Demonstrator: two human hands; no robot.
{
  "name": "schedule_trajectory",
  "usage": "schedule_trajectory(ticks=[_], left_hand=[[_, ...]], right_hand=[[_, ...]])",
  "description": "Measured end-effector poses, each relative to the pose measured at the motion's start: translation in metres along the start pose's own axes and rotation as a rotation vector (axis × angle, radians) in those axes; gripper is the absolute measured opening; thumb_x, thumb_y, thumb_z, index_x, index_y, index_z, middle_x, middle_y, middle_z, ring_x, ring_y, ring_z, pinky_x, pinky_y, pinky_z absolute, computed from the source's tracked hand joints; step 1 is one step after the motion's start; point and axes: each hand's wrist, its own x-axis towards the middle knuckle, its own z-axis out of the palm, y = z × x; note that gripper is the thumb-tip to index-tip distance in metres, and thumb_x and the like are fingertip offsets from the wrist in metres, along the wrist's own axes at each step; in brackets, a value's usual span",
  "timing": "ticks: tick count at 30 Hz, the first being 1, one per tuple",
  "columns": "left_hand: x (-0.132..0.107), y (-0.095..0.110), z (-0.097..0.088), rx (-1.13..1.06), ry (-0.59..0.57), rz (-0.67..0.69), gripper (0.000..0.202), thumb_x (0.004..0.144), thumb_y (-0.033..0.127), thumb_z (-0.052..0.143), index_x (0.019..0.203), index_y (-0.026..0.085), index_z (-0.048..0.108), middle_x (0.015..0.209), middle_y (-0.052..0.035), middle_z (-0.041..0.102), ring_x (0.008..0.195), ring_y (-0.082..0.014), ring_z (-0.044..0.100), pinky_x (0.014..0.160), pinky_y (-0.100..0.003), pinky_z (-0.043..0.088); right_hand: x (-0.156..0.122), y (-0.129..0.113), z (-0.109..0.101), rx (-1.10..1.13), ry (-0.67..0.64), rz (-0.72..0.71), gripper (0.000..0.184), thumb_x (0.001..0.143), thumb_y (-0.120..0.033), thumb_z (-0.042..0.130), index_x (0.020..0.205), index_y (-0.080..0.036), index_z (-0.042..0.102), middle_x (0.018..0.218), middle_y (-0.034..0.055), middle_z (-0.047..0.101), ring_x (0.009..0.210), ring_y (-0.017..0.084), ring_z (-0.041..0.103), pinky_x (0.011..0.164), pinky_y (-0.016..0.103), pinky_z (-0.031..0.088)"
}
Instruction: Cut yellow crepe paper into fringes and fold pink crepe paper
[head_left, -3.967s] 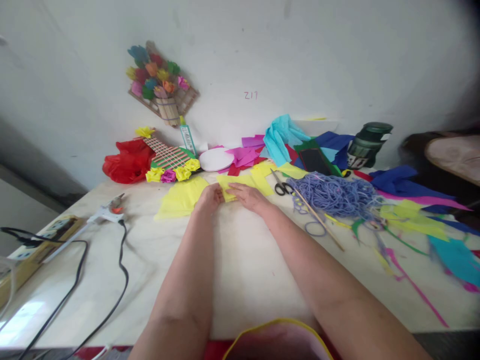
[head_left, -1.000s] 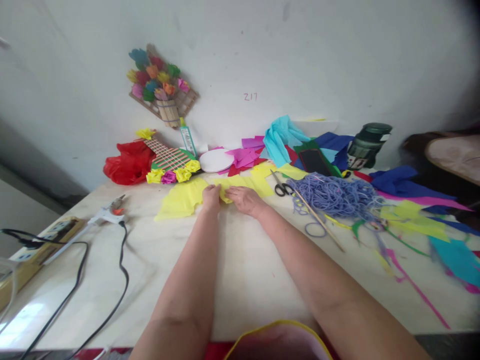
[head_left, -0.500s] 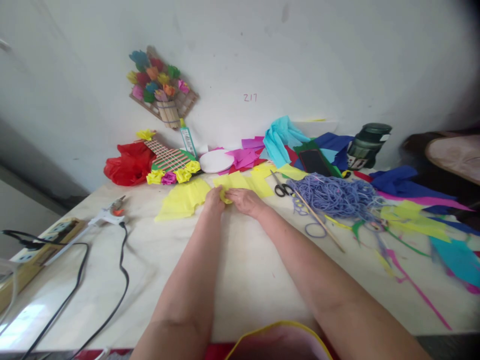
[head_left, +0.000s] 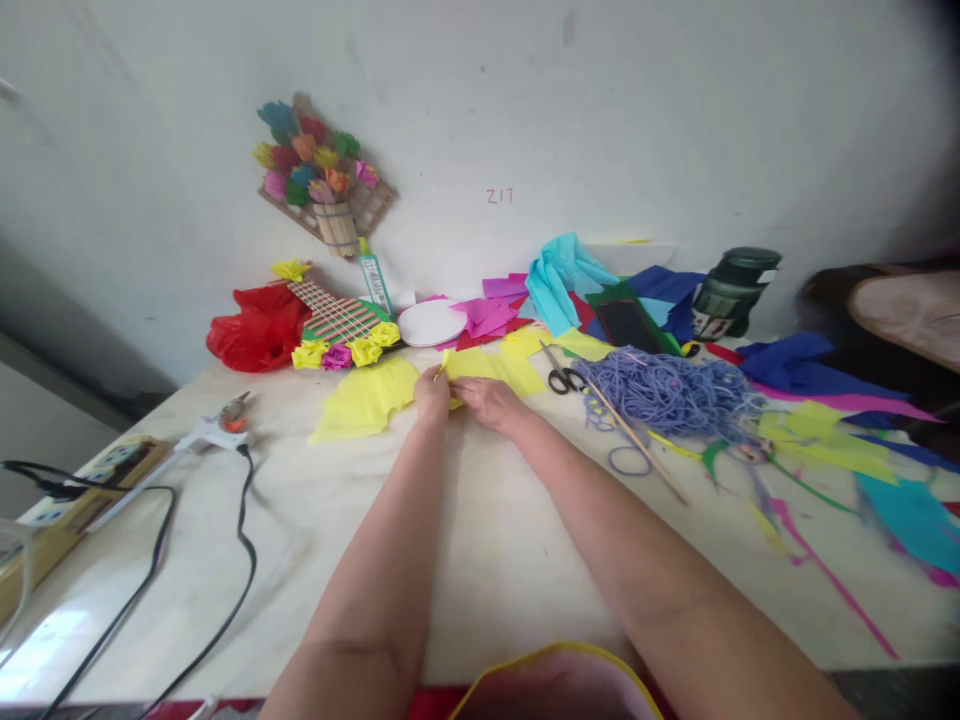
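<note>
Yellow paper [head_left: 446, 360] bunched slimmer now vs a sec ago!
L hand [head_left: 431, 393] pinching it; R hand [head_left: 489, 403] close, grip unclear. Prob. tighter gather.

I have the left hand [head_left: 432, 392] closed around a bit of yellow paper [head_left: 446, 361], its tip poking up past the fingers; the right hand [head_left: 486, 402] meets it from the right, its fingertips partly hidden. On the left I see a yellow sheet [head_left: 365, 398] flat on the table [head_left: 495, 560], and nearer, a glue gun [head_left: 217, 430]. To the right lie scissors [head_left: 564, 380], a tangle of purple yarn [head_left: 667, 392] and a thin stick [head_left: 637, 440]. A toy guitar [head_left: 339, 318] sits far left, a dark jar [head_left: 735, 292] far right.
</note>
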Motion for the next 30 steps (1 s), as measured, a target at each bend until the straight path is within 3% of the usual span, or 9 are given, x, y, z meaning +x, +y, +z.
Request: schedule_trajectory(ticks=[4,12,16,21,30], left_hand=[[-0.011,0.014,-0.007,0.455,0.052,0.209,0.031,0.076,0.020,0.045,0.101,0.015,0.062,0.100,-0.0090,0.065,0.097,-0.0190,0.057,0.087,-0.029,0.040],[-0.013,0.021,-0.013,0.633,0.022,0.223,0.032,0.081,0.025,0.038,0.103,0.016,0.060,0.098,-0.0082,0.065,0.092,-0.0179,0.059,0.080,-0.026,0.042],[-0.016,0.028,-0.016,0.816,0.053,0.178,0.029,0.084,0.029,0.035,0.092,0.017,0.061,0.092,-0.0105,0.066,0.090,-0.0208,0.059,0.076,-0.028,0.042],[-0.022,0.036,-0.018,0.969,0.066,0.090,0.029,0.084,0.028,0.035,0.093,0.016,0.060,0.096,-0.0133,0.064,0.095,-0.0240,0.058,0.075,-0.032,0.043],[-0.022,0.037,-0.019,1.071,0.069,0.002,0.029,0.083,0.029,0.039,0.095,0.014,0.060,0.102,-0.0161,0.062,0.096,-0.0256,0.058,0.075,-0.034,0.044]], right_hand=[[0.000,-0.003,-0.003,-0.048,-0.024,0.007,0.030,0.086,-0.012,0.037,0.108,-0.015,0.058,0.108,0.0078,0.061,0.099,0.017,0.055,0.082,0.027,0.043],[-0.002,-0.004,-0.002,-0.028,-0.041,0.014,0.033,0.086,-0.015,0.034,0.112,-0.017,0.055,0.111,0.0071,0.059,0.101,0.017,0.054,0.084,0.028,0.041],[-0.004,-0.005,-0.003,0.047,-0.098,0.066,0.036,0.088,-0.023,0.035,0.118,-0.015,0.051,0.120,0.0079,0.055,0.111,0.018,0.049,0.094,0.029,0.036],[-0.003,-0.001,0.001,0.127,-0.168,0.211,0.045,0.092,-0.031,0.019,0.122,-0.014,0.048,0.126,0.0056,0.051,0.120,0.015,0.041,0.101,0.028,0.028],[-0.007,0.010,0.012,0.012,-0.277,0.405,0.053,0.089,-0.042,0.020,0.134,-0.018,0.033,0.143,0.0018,0.026,0.132,0.021,0.018,0.107,0.039,0.014]])
